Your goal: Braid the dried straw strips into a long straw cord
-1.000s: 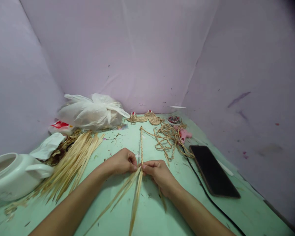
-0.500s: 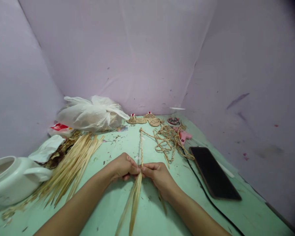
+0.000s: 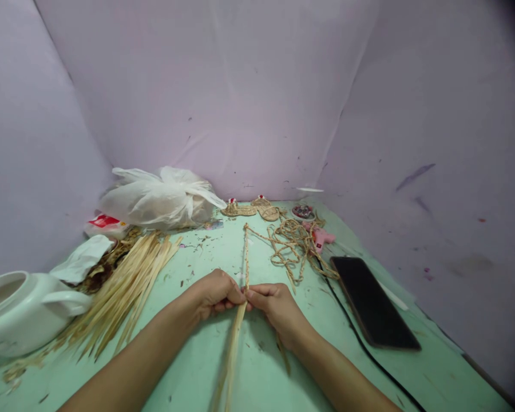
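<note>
A thin braided straw cord (image 3: 246, 257) runs taut down the middle of the table, from a small peg-like point at the far end to my fingers. My left hand (image 3: 218, 293) pinches the straw strands at the lower end of the braid. Right beside it, my right hand (image 3: 277, 309) pinches the same spot between thumb and forefinger, and the fingertips nearly meet. Below the fingers, loose straw strands (image 3: 232, 357) hang toward me, slightly blurred. One more strand (image 3: 283, 352) shows under my right wrist. The finished cord lies in a tangled heap (image 3: 294, 240) beyond my right hand.
Left stand a white teapot-like pot (image 3: 30, 315), a bundle of straw (image 3: 120, 292) and a white plastic bag (image 3: 163, 197). Small woven slippers (image 3: 240, 210) and a bowl of small items (image 3: 303, 213) are at the back. Right are a pink glue gun (image 3: 321, 237), black cable (image 3: 352, 326) and phone (image 3: 375, 303).
The loose strands below my fingers have swung together into a narrower bundle. My left fingers have shifted slightly at the braid's end; my right hand has hardly moved.
</note>
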The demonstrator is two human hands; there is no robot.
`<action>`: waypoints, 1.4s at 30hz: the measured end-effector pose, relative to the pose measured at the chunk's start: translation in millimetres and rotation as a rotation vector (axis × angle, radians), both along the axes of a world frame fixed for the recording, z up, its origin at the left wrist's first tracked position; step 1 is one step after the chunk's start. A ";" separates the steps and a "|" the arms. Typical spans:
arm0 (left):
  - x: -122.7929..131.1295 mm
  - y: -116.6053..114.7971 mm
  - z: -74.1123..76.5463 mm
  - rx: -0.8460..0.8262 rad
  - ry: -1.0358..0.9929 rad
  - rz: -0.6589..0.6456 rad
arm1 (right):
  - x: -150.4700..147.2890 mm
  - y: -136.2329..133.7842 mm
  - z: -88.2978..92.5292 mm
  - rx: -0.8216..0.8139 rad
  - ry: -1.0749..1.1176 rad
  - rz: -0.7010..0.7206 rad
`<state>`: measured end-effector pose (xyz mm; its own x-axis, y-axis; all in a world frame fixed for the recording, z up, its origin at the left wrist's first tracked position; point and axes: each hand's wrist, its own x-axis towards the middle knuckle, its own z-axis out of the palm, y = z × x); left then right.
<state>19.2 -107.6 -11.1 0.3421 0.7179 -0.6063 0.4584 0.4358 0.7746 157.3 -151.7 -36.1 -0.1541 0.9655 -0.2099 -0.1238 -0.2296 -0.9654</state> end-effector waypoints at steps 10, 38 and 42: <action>1.7 -1.1 -1.0 -0.003 -0.060 0.002 | -0.1 -2.1 10.4 -0.138 -0.033 -0.051; -3.2 -2.9 -3.6 -0.074 -0.250 0.023 | -3.3 -2.6 -1.7 -0.087 0.057 -0.134; 0.4 -4.7 -3.8 0.017 -0.067 0.056 | -2.0 -3.6 -6.4 -0.007 -0.028 -0.093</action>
<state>19.6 -112.3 -14.9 0.3407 0.7471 -0.5707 0.3802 0.4457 0.8105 155.4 -155.3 -42.5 -0.0575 0.9739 -0.2197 -0.1182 -0.2252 -0.9671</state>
